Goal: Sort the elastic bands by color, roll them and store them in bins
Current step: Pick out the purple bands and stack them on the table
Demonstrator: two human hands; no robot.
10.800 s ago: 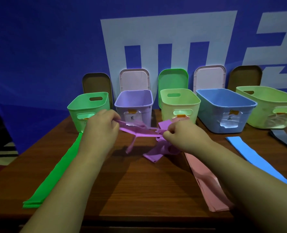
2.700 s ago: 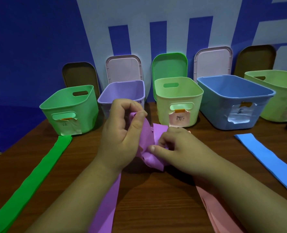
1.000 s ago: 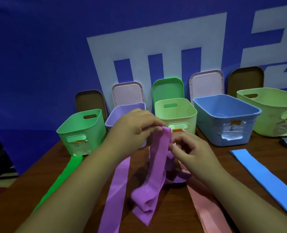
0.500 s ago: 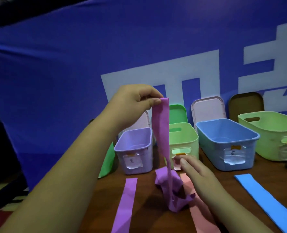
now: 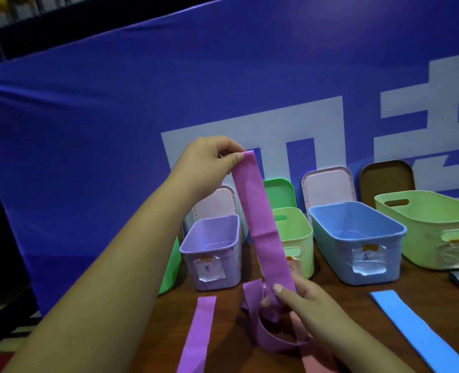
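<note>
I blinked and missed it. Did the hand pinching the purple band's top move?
Yes. The left hand rose from the purple bin's rim to well above it.

Left hand [image 5: 209, 162]: raised, pinching the top end of the purple band [image 5: 260, 224].
Right hand [image 5: 303, 305]: low, gripping the band's lower part.
Purple bin [image 5: 212, 251]: behind them.

Body in view: two arms, nothing else of the person.

Left hand [image 5: 209, 162] and left forearm [image 5: 115, 278]: bare, uncovered from the fingertips to the lower left edge of the frame.

Right hand [image 5: 303, 302] and right forearm [image 5: 362, 354]: likewise bare, to the lower right edge.

Nails short and plain, as seen on the right thumbnail [image 5: 277, 287] at lower centre and the left thumbnail [image 5: 239, 156] above it. Fingers rounded. Finer skin detail cannot be told (light is dim, with a blue cast).
</note>
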